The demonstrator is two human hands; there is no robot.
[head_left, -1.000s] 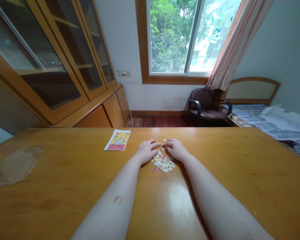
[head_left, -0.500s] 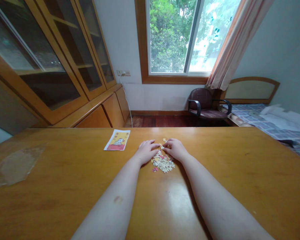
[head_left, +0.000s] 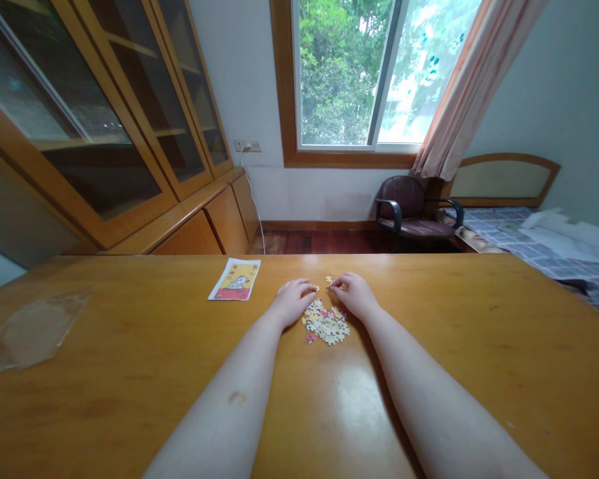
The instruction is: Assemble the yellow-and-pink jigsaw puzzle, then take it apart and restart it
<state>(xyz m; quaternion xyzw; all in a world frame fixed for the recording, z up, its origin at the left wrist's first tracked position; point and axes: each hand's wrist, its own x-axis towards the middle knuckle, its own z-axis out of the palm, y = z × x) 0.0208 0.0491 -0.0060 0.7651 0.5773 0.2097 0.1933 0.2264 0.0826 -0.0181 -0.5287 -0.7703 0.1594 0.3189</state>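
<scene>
A heap of jigsaw puzzle pieces (head_left: 328,326) lies on the wooden table, mostly pale backs up, with some pink and yellow faces among them. My left hand (head_left: 293,298) rests at the heap's upper left edge, fingers stretched out, with a small yellowish piece by its fingertips. On the other side, my right hand (head_left: 352,291) has thumb and fingers pinched together on a puzzle piece, mostly hidden by the fingers. Just beyond those fingertips sits a loose yellow piece (head_left: 328,279). A pink piece (head_left: 310,338) lies at the heap's lower left.
A picture card (head_left: 235,279) with a white cartoon animal on yellow and pink lies left of my hands. Clear plastic wrap (head_left: 34,329) is at the table's (head_left: 144,332) far left. Beyond the table are a cabinet (head_left: 180,229), an armchair (head_left: 409,206) and a bed (head_left: 509,223).
My right hand has shifted slightly up and away from my left hand. The pale piece between the two hands no longer shows there. My left hand has barely moved.
</scene>
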